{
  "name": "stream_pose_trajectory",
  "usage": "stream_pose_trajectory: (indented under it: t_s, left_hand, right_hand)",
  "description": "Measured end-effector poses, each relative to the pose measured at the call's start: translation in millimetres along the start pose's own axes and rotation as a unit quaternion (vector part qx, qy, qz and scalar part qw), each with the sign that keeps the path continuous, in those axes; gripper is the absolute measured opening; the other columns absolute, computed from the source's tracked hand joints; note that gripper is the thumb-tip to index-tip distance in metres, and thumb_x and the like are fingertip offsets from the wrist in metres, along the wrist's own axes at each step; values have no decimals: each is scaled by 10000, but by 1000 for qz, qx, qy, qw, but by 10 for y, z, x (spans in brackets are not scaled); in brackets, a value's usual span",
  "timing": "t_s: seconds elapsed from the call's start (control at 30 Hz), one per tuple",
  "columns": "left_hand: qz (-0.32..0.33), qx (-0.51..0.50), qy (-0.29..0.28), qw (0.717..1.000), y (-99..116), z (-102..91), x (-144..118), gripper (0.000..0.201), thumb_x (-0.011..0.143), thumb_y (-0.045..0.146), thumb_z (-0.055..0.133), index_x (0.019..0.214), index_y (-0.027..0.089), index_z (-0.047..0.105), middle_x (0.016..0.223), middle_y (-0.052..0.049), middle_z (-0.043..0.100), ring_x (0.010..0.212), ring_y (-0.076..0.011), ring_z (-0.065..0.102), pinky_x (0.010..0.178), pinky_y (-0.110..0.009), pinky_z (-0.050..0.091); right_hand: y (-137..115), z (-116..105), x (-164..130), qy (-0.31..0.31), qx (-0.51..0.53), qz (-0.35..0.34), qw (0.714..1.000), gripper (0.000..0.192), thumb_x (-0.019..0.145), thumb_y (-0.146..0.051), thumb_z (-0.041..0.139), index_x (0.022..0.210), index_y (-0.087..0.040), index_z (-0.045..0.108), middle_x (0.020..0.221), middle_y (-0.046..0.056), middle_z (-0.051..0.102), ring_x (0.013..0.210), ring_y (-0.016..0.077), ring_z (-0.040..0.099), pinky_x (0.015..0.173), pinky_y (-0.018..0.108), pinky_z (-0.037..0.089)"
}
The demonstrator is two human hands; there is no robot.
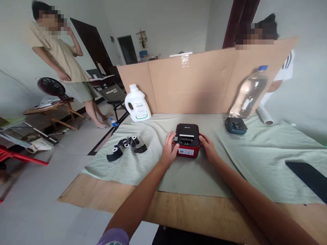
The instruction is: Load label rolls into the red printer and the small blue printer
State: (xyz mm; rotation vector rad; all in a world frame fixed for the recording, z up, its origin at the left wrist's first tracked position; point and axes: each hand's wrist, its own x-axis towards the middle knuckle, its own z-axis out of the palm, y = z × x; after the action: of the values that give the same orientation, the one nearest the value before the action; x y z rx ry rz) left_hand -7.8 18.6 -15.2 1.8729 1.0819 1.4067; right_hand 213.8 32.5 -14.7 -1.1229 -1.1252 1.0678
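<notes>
A small red and black label printer point(187, 140) stands on the green cloth in front of me, with a slot on its top and a white sticker on its near side. My left hand point(170, 148) presses against its left side, thumb at the near corner. On the opposite side, my right hand point(208, 147) rests with its fingers along the red casing, partly hidden behind it. Off to the left lie several small rolls with black outer strips point(127, 144), some partly unrolled.
A white jug point(138, 103) stands at the back left, before an upright cardboard sheet point(189, 85). At the back right are a large clear bottle point(249, 93), a dark blue device point(235, 126) and a white roll point(265, 115). A black flat object point(308, 178) lies right. Two people stand beyond the table.
</notes>
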Motion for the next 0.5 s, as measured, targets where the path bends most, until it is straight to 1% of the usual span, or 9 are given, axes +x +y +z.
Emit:
stream_pose_trajectory:
  t_s: [0.03,0.07,0.1,0.13,0.2,0.27,0.37,0.43,0.5]
  left_hand:
    - [-48,-52,-8,997,22,0,-3,598,973,420,513,1514,201,384,1557,-142,441,1382,-266,482,1129,-419,413]
    - [-90,-100,-18,991,49,-3,2,639,957,425,543,1533,212,365,1547,-128,465,1375,-267,495,1140,-417,407]
    - [-120,-141,-31,982,80,-9,14,642,942,424,567,1526,221,392,1522,-108,505,1369,-269,506,1155,-417,395]
    - [-141,-170,-48,974,112,-20,33,613,926,416,586,1493,227,454,1492,-87,544,1366,-272,512,1168,-416,381]
    - [-159,-202,-83,963,168,-64,92,518,884,383,617,1376,221,597,1418,-61,616,1341,-281,535,1171,-415,377]
    - [-167,-215,-94,958,194,-155,180,469,833,344,641,1280,208,672,1336,-56,674,1283,-288,577,1145,-419,402]
    - [-187,-216,-47,957,148,-414,389,469,755,301,664,1211,203,709,1241,-44,721,1202,-283,619,1092,-402,442]
    - [-205,-216,-10,954,60,-677,589,474,718,276,650,1182,205,717,1157,-31,747,1108,-258,656,1022,-369,482]
    - [-230,-218,22,948,-68,-988,817,459,676,254,626,1120,198,725,1026,-20,762,970,-221,678,918,-325,514]
  right_hand:
    - [21,-19,-65,-11,-27,-25,999,650,839,-652,602,1329,-225,599,1399,108,619,1297,326,561,1081,497,463]
    - [41,-38,-131,-31,-57,-51,997,685,843,-658,604,1380,-233,562,1431,112,592,1305,332,554,1084,509,460]
    - [59,-56,-193,-57,-92,-76,991,735,832,-645,637,1433,-243,510,1460,115,565,1306,340,552,1081,521,462]
    - [73,-68,-245,-82,-129,-103,983,799,812,-617,686,1482,-251,451,1479,121,544,1304,350,553,1077,534,465]
    - [80,-58,-297,-112,-197,-152,962,908,785,-538,758,1543,-256,348,1477,137,538,1295,366,558,1072,559,466]
    - [47,25,-248,-109,-244,-200,943,934,789,-485,771,1561,-252,301,1460,145,547,1310,372,544,1090,572,445]
    - [-68,332,25,-104,-261,-247,927,924,796,-465,760,1561,-254,286,1469,144,537,1326,372,530,1105,571,424]
    - [-152,658,297,-121,-246,-266,924,926,791,-450,764,1559,-256,285,1486,142,520,1324,367,532,1102,555,428]
    - [-207,1054,586,-146,-216,-272,926,938,780,-422,773,1561,-258,282,1484,137,522,1314,356,542,1095,535,439]
